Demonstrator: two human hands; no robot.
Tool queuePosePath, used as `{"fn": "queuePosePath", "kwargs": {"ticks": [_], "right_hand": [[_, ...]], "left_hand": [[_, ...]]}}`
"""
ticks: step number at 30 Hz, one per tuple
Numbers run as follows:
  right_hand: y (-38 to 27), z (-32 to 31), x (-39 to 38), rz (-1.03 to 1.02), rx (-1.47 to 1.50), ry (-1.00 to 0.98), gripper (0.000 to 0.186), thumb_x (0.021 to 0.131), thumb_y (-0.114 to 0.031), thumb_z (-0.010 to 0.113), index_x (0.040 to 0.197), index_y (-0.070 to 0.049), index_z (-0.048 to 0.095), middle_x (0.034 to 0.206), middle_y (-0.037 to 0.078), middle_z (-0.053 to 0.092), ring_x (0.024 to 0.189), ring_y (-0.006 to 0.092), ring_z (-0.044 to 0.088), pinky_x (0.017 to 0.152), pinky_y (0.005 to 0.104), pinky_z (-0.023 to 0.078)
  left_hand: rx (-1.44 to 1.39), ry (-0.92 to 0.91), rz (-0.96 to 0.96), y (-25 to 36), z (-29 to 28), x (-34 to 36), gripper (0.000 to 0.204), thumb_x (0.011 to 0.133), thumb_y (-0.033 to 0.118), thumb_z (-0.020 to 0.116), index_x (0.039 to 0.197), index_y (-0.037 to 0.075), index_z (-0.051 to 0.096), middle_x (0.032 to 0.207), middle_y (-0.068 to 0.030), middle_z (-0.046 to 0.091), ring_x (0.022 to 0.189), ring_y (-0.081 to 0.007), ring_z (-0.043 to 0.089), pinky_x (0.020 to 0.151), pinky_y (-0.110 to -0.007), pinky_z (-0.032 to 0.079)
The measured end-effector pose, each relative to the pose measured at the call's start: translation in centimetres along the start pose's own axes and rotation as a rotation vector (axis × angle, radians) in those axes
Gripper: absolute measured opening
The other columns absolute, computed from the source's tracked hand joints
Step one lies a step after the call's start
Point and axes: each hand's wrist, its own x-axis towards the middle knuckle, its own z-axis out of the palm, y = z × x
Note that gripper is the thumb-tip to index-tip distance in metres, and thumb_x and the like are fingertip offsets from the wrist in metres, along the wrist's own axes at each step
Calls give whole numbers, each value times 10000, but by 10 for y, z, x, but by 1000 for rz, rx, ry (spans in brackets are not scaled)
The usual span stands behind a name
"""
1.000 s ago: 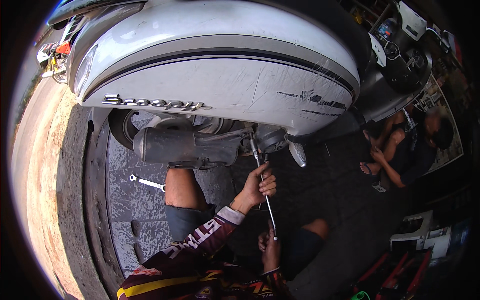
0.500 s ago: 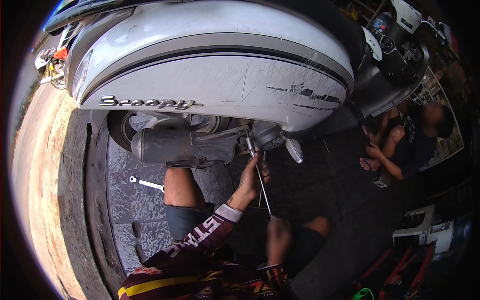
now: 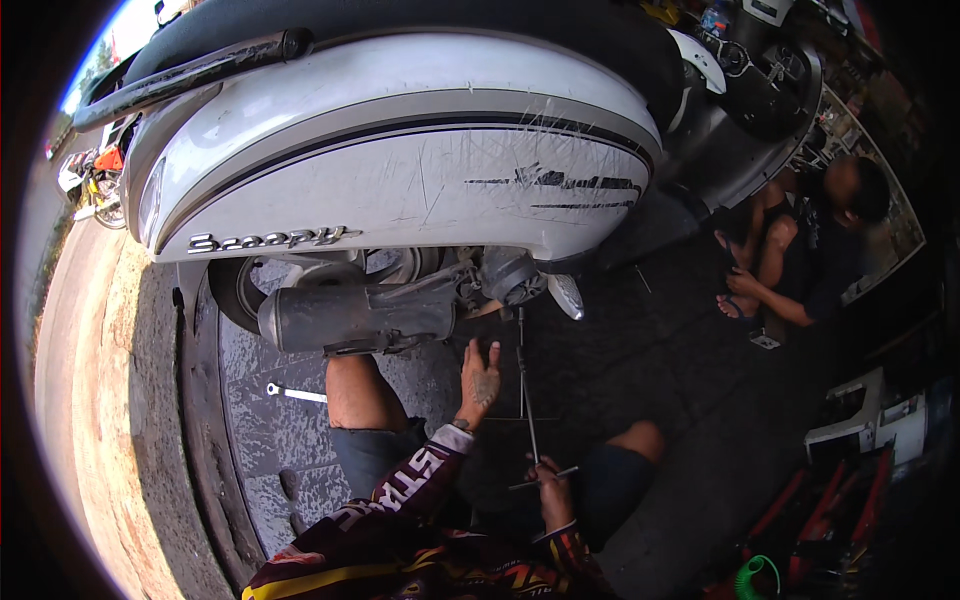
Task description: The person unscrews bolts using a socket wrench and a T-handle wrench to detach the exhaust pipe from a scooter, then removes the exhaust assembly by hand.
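My right hand (image 3: 555, 500) is closed around the crossbar end of a T-handle socket wrench (image 3: 530, 415), low between my knees. The wrench's long shaft points up toward the underside of a white scooter (image 3: 400, 190), its tip apart from the exhaust bolts. To its left, my left hand (image 3: 480, 380) is held up with fingers spread and nothing in it, just below the scooter's dark exhaust muffler (image 3: 360, 315). Above and right of that hand sits the engine casing (image 3: 512, 278). A thin rod (image 3: 520, 330) shows beside the wrench tip; its far end is hard to make out.
A silver spanner (image 3: 297, 394) lies on the worn dark floor by my left knee (image 3: 360, 390). At right, another person (image 3: 800, 250) sits low. Red racks (image 3: 820, 515) and a white plastic part (image 3: 850, 415) stand at lower right. A kerb edge (image 3: 190, 430) runs along the left.
My left hand has let go of the wrench shaft and opened, dropping slightly. The wrench has come away from the exhaust bolt, drawn down by my right hand. The view has shifted a little.
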Motion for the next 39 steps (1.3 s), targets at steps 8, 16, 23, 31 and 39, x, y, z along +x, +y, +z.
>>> {"fn": "queuePosePath", "kwargs": {"ticks": [8,16,23,31,39], "right_hand": [[-11,6,10,60,218,36,221,843,-88,492,1009,24,584,726,28,499,692,134,511,677,289,449],[-10,0,11,66,210,-6,231,848,-87,475,1025,19,581,720,34,513,695,139,517,671,275,434],[9,-8,24,39,159,-45,216,843,-127,498,995,-2,587,716,31,521,679,142,522,672,272,431],[19,-7,33,6,164,-114,223,850,-168,497,983,-13,585,694,28,517,661,141,521,670,274,439],[23,-8,40,21,157,-120,212,848,-197,521,959,-30,588,672,18,509,644,132,518,655,277,432]], "left_hand": [[374,146,119,68,-46,83,494,826,404,570,1105,7,475,1041,-240,583,878,-441,582,725,-496,474],[694,79,227,62,-39,103,263,823,275,528,914,36,465,863,-198,630,755,-378,629,599,-504,484],[1205,11,874,61,-51,111,111,784,169,544,822,74,585,661,-29,617,612,-184,634,457,-305,456],[1306,-25,735,52,-40,116,147,792,179,543,863,55,579,731,-51,625,614,-182,640,483,-329,466],[961,20,543,48,-37,115,246,805,250,516,888,20,529,773,-124,634,705,-321,636,587,-437,481]]}}
